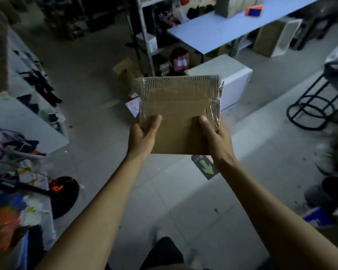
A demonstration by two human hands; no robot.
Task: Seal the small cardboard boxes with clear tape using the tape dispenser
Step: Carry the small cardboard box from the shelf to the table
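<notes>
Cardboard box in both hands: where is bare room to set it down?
The blue table is bare at its near end; the white box top behind the cardboard box is free. The left bench is crowded with clutter.

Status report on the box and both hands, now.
Left hand and right hand both grip the cardboard box, held up off the floor. Clear tape already wraps its far end and sides. Tape dispenser not in view. Nothing blocking.
</notes>
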